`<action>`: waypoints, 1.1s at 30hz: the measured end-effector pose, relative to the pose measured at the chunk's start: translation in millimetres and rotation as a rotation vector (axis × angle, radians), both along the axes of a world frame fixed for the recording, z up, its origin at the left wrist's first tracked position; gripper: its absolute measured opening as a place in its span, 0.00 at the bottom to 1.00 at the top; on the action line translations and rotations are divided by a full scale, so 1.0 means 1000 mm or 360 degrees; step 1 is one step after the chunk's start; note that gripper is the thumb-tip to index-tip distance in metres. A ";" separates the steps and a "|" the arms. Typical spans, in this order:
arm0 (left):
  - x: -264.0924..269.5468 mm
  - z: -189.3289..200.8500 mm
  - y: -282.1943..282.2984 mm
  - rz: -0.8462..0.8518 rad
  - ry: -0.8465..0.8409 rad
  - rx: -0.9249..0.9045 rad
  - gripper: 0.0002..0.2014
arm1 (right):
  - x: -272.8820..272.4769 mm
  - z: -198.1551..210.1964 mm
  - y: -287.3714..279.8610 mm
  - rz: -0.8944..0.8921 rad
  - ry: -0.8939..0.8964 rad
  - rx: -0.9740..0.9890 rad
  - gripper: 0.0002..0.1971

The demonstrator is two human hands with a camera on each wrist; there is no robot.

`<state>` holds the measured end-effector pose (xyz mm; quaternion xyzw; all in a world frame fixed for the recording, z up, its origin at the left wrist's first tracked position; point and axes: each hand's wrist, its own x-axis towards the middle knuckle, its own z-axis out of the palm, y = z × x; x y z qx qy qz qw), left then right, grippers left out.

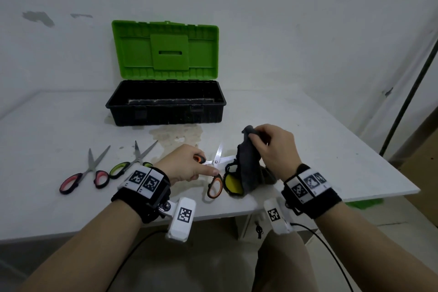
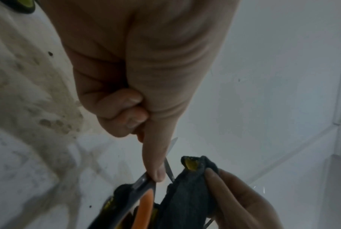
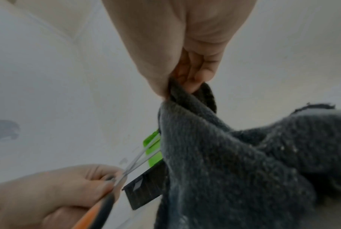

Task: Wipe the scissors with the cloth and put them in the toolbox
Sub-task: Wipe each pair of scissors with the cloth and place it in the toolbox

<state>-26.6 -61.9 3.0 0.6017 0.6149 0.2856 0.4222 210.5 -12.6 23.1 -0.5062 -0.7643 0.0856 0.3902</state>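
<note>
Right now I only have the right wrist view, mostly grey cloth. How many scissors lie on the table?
Observer: Two lie left of the left hand, which holds the orange-handled scissors: a red-handled pair and a green-handled pair.
Operator: Any more?
Observer: A yellow-handled pair lies partly under the cloth that the right hand holds.
Operator: Is the toolbox ready?
Observer: The toolbox stands open, lid upright; I see no scissors inside.

Both forearms were bare. Each wrist carried a black band (image 1: pixel 142 194) faced with white panels printed with black square markers. A white camera housing (image 1: pixel 181 219) with one marker hung below each band; black cables (image 1: pixel 324 244) trailed toward the lower frame.
</note>
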 end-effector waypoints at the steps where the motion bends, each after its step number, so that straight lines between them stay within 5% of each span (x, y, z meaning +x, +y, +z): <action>1: -0.001 -0.001 0.001 0.0014 0.0004 -0.0002 0.16 | -0.001 0.001 -0.007 0.0092 -0.0061 0.0039 0.06; 8: 0.013 0.001 -0.001 -0.0122 0.0123 0.0057 0.17 | -0.026 -0.013 -0.024 0.0566 -0.0493 0.0061 0.09; 12: 0.010 0.001 -0.002 -0.0198 0.0286 0.0116 0.17 | -0.026 -0.011 -0.014 0.0431 -0.0434 -0.0018 0.08; 18: 0.009 -0.001 -0.002 -0.0105 0.0162 0.0096 0.16 | -0.019 -0.003 0.000 0.0012 -0.0117 -0.0072 0.07; 26: 0.010 -0.003 0.002 -0.0056 0.0096 0.0053 0.18 | -0.026 -0.024 -0.031 0.0458 -0.0352 0.0038 0.08; 33: 0.016 -0.004 -0.001 -0.0151 0.0237 0.0094 0.17 | -0.025 -0.011 -0.006 0.0113 -0.0264 -0.0063 0.08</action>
